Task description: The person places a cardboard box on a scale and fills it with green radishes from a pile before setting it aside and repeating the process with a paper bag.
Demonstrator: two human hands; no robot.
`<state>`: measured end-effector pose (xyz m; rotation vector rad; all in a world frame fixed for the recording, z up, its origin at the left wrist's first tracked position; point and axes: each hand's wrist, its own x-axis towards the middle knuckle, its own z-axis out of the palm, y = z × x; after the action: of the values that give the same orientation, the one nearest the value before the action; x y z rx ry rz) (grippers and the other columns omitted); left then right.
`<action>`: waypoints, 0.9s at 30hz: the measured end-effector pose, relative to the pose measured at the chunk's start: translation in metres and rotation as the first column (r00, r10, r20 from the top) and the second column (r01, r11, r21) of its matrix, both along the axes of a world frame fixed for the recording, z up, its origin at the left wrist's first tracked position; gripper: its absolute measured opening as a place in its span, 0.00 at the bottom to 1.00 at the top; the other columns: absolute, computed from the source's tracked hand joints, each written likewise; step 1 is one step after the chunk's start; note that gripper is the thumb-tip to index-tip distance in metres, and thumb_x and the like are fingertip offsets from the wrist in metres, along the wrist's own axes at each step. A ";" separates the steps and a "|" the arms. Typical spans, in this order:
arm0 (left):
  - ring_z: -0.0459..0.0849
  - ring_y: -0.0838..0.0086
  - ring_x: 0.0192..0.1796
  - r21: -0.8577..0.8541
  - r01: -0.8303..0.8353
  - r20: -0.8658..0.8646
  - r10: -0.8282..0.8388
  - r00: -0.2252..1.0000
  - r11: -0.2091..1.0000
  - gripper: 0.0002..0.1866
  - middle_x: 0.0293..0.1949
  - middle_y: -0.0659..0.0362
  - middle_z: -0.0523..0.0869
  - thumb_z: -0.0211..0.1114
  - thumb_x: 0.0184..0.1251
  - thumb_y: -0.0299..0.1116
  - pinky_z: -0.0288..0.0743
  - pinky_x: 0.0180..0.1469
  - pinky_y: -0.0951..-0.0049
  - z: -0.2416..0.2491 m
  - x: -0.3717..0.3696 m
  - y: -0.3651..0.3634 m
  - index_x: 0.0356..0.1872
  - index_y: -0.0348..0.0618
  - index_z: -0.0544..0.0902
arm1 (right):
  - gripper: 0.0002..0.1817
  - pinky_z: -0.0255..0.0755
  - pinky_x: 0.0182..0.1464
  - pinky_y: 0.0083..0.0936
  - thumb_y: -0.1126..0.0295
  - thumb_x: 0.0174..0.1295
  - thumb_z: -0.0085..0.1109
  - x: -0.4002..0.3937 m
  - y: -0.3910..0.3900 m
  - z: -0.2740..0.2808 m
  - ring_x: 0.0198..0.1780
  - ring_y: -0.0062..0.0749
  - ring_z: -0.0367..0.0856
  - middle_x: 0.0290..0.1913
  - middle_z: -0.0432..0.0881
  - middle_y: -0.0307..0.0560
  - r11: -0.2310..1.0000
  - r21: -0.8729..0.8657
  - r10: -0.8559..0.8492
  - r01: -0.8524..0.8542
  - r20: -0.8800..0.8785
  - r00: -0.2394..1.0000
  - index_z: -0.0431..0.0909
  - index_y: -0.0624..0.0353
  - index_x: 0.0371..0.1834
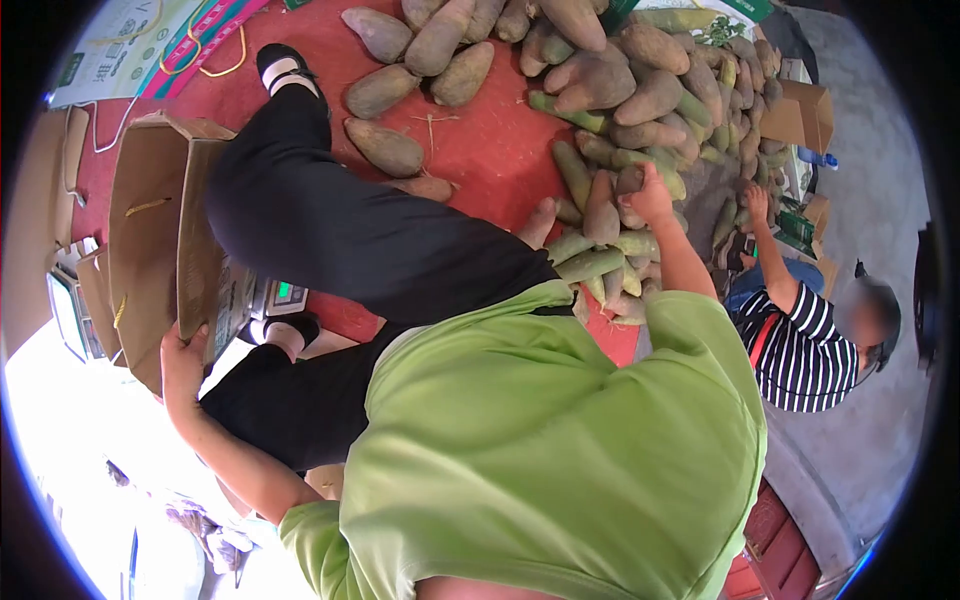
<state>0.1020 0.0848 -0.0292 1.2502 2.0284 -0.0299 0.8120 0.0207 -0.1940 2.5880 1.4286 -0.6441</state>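
Observation:
My left hand grips the lower edge of an open cardboard box, which stands tilted beside my leg at the left. On the right, my right hand is closed round a brownish melon-like fruit at the near side of a large heap. Green and brown long fruits lie just below that hand. Beside the box, a scale with a lit green display shows partly from under my leg.
More fruits lie on the red floor ahead. A co-worker in a striped shirt sits at the right, one hand at the heap. Open cartons stand behind the heap; a printed box is upper left.

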 end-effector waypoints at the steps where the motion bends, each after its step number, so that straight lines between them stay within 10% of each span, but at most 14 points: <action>1: 0.79 0.69 0.38 -0.034 -0.050 0.005 0.051 0.999 0.998 0.14 0.35 0.51 0.85 0.61 0.63 0.27 0.72 0.48 0.69 0.002 0.002 0.001 0.49 0.33 0.79 | 0.42 0.72 0.56 0.38 0.72 0.37 0.74 -0.002 0.010 0.004 0.55 0.51 0.74 0.54 0.73 0.53 1.000 0.010 0.010 -0.010 -0.003 1.000 0.66 0.47 0.61; 7: 0.82 0.62 0.40 0.038 0.103 -0.046 -0.101 0.994 0.994 0.16 0.37 0.49 0.86 0.62 0.60 0.27 0.73 0.49 0.66 0.005 -0.001 0.001 0.49 0.34 0.79 | 0.39 0.62 0.62 0.28 0.73 0.40 0.75 -0.074 0.107 0.067 0.60 0.33 0.68 0.55 0.73 0.45 0.944 0.313 0.088 0.104 -0.544 0.835 0.67 0.56 0.60; 19: 0.81 0.49 0.46 0.015 0.140 -0.066 -0.138 0.988 0.990 0.14 0.39 0.43 0.83 0.64 0.57 0.29 0.72 0.50 0.59 0.011 0.006 0.001 0.44 0.34 0.82 | 0.41 0.65 0.62 0.29 0.73 0.42 0.74 -0.377 0.250 0.241 0.61 0.32 0.69 0.57 0.71 0.48 0.499 0.853 0.861 -0.153 -0.469 0.195 0.63 0.59 0.62; 22: 0.81 0.50 0.47 0.006 0.163 -0.089 -0.162 0.983 0.987 0.15 0.39 0.43 0.83 0.64 0.58 0.29 0.72 0.51 0.59 0.011 0.004 0.002 0.45 0.35 0.82 | 0.39 0.67 0.60 0.30 0.71 0.42 0.73 -0.452 0.259 0.239 0.59 0.34 0.71 0.55 0.72 0.52 0.456 0.864 0.882 -0.215 -0.470 -0.021 0.64 0.59 0.60; 27: 0.82 0.51 0.47 0.051 0.134 -0.054 -0.131 0.990 0.990 0.14 0.40 0.43 0.84 0.64 0.58 0.29 0.72 0.51 0.60 0.010 0.004 -0.003 0.45 0.35 0.83 | 0.34 0.74 0.53 0.36 0.69 0.43 0.72 -0.528 0.254 0.184 0.51 0.41 0.80 0.51 0.80 0.49 0.191 0.879 0.976 -0.437 -0.216 -0.008 0.70 0.55 0.57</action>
<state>0.1063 0.0822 -0.0197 1.4304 1.9980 -0.0708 0.2841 0.2746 -0.0105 0.8079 3.4462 -1.3275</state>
